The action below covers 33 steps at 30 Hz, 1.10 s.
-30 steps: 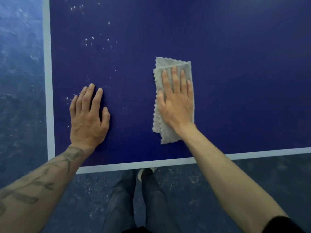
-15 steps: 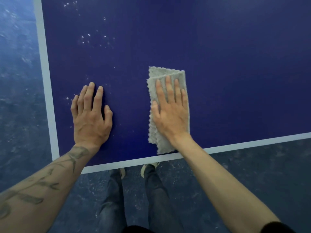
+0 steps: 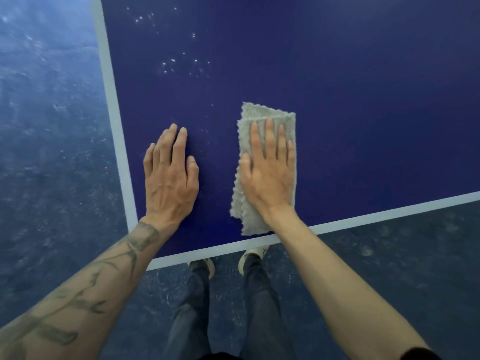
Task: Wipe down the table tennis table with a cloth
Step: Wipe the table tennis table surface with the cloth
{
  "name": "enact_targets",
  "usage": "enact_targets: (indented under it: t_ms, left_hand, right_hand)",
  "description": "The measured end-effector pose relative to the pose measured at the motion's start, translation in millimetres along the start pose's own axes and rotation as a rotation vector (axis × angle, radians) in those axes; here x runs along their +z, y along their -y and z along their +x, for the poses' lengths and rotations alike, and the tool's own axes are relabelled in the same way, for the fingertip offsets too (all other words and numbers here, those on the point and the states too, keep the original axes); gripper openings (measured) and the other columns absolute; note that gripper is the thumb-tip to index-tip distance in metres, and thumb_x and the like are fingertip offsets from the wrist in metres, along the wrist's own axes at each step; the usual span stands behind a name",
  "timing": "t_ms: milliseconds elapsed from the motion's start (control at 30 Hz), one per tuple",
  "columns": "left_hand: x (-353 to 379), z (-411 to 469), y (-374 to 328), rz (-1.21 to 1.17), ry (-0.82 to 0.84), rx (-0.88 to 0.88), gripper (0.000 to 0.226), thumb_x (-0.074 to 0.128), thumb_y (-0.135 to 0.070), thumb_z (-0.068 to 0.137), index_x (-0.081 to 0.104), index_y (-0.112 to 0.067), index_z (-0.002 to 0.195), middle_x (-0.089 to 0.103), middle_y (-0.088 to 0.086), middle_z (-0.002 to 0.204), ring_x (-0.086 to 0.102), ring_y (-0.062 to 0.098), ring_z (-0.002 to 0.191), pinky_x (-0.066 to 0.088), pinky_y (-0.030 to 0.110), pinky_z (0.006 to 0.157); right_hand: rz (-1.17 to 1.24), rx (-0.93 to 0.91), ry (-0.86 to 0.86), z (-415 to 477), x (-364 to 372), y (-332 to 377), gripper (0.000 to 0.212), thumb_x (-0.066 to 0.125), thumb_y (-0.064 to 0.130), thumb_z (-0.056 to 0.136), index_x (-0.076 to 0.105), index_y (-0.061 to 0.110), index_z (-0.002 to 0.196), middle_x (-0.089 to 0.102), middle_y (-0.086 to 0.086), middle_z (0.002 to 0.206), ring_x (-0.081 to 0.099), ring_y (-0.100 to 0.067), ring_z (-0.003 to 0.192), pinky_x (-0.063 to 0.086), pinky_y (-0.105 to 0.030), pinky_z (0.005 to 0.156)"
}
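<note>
Right hand [image 3: 268,175] flat on grey folded cloth [image 3: 262,113], fingers straight & spread, pressing it to the blue table [image 3: 363,100], centre of frame. Cloth's near end touches the white edge line at bottom. Left hand [image 3: 170,178] flat on bare table just left of cloth, fingers straight, holding nothing. White specks [image 3: 181,64] upper left of centre. Legs & shoes [image 3: 253,257] below table edge, on mottled blue floor [image 3: 46,126].

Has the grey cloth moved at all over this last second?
Yes. The cloth, under the right hand, slid toward the person: its near end now almost reaches the white edge line.
</note>
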<state>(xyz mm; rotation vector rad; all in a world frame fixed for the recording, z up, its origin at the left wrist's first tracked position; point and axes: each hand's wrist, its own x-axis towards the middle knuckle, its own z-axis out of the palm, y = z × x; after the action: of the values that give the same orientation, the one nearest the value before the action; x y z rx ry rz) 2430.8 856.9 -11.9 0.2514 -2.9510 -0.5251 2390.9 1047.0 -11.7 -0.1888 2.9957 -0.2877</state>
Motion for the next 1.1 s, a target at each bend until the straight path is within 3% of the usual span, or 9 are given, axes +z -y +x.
enact_targets:
  t_ms: [100, 200, 333, 467, 600, 700, 833, 933, 1100]
  left_hand:
    - [-10.6, 19.3, 31.7, 0.038, -0.026, 0.005, 0.053, 0.039, -0.023, 0.108, 0.039, -0.007, 0.158, 0.037, 0.014, 0.165, 0.035, 0.031, 0.153, 0.025, 0.050, 0.126]
    - [-17.3, 40.6, 55.1, 0.067, -0.007, -0.039, 0.054, 0.041, -0.024, 0.107, 0.038, -0.007, 0.159, 0.034, 0.016, 0.167, 0.033, 0.035, 0.153, 0.024, 0.053, 0.126]
    - [-14.3, 62.8, 69.6, 0.086, 0.017, -0.009, 0.055, 0.041, -0.026, 0.108, 0.037, -0.007, 0.159, 0.032, 0.016, 0.168, 0.030, 0.036, 0.155, 0.020, 0.054, 0.128]
    - [-6.6, 64.9, 76.8, 0.085, -0.012, -0.006, 0.053, 0.040, -0.027, 0.108, 0.040, -0.008, 0.157, 0.035, 0.014, 0.166, 0.029, 0.033, 0.155, 0.017, 0.049, 0.129]
    - [-5.8, 66.7, 78.5, 0.062, -0.039, 0.007, 0.051, 0.041, -0.023, 0.107, 0.043, -0.008, 0.155, 0.038, 0.014, 0.165, 0.032, 0.033, 0.154, 0.020, 0.049, 0.128]
    - [-6.7, 67.5, 77.9, 0.057, -0.032, 0.002, 0.051, 0.040, -0.021, 0.107, 0.043, -0.007, 0.155, 0.037, 0.014, 0.165, 0.031, 0.033, 0.154, 0.020, 0.051, 0.128]
    - [-6.2, 66.6, 78.1, 0.063, -0.023, -0.009, 0.051, 0.041, -0.021, 0.106, 0.042, -0.008, 0.156, 0.036, 0.013, 0.166, 0.030, 0.032, 0.155, 0.018, 0.050, 0.129]
    - [-6.0, 67.2, 78.4, 0.056, -0.015, -0.008, 0.051, 0.040, -0.021, 0.106, 0.042, -0.008, 0.156, 0.036, 0.013, 0.166, 0.029, 0.032, 0.156, 0.017, 0.051, 0.130]
    - [-7.1, 68.2, 78.8, 0.057, -0.009, 0.003, 0.052, 0.038, -0.022, 0.106, 0.042, -0.007, 0.156, 0.036, 0.015, 0.166, 0.030, 0.032, 0.156, 0.019, 0.053, 0.129]
  right_hand:
    - [0.024, -0.191, 0.030, -18.4, 11.7, 49.7, 0.069, 0.035, 0.038, 0.109, 0.012, 0.020, 0.172, 0.001, -0.008, 0.180, -0.003, -0.027, 0.166, 0.006, -0.050, 0.134]
    - [-0.011, -0.351, 0.091, -54.0, 9.0, 35.6, 0.067, 0.036, 0.038, 0.112, 0.011, 0.020, 0.172, -0.001, -0.007, 0.180, -0.002, -0.026, 0.166, 0.011, -0.051, 0.133]
    - [-0.056, -0.102, 0.064, -34.8, -0.7, -7.8, 0.068, 0.029, 0.041, 0.111, 0.007, 0.020, 0.172, -0.003, -0.007, 0.180, -0.003, -0.026, 0.166, 0.012, -0.054, 0.133]
    - [-0.016, 0.077, -0.011, 23.3, 10.4, 41.0, 0.069, 0.025, 0.041, 0.110, 0.004, 0.020, 0.172, -0.004, -0.009, 0.180, -0.005, -0.027, 0.166, 0.004, -0.052, 0.134]
    - [0.001, -0.201, 0.050, 4.1, 22.0, 100.8, 0.069, 0.033, 0.039, 0.110, 0.009, 0.020, 0.172, -0.002, -0.009, 0.180, -0.005, -0.027, 0.166, 0.005, -0.050, 0.134]
    - [-0.047, -0.337, 0.092, -21.9, 18.2, 78.3, 0.068, 0.034, 0.039, 0.111, 0.010, 0.022, 0.172, -0.001, -0.006, 0.180, -0.004, -0.025, 0.166, 0.008, -0.050, 0.134]
    - [-0.053, -0.025, 0.037, 22.5, 7.1, 43.7, 0.068, 0.025, 0.041, 0.109, 0.006, 0.024, 0.172, -0.002, -0.005, 0.180, -0.004, -0.023, 0.166, 0.005, -0.049, 0.135]
    - [-0.026, 0.101, -0.027, 75.4, 9.8, 71.6, 0.069, 0.022, 0.042, 0.108, 0.003, 0.022, 0.172, -0.003, -0.007, 0.180, -0.004, -0.025, 0.166, 0.001, -0.049, 0.134]
    - [-0.058, -0.260, 0.028, 57.3, 20.5, 117.2, 0.066, 0.028, 0.039, 0.111, 0.011, 0.020, 0.172, 0.002, -0.009, 0.179, -0.001, -0.027, 0.166, 0.006, -0.050, 0.134]
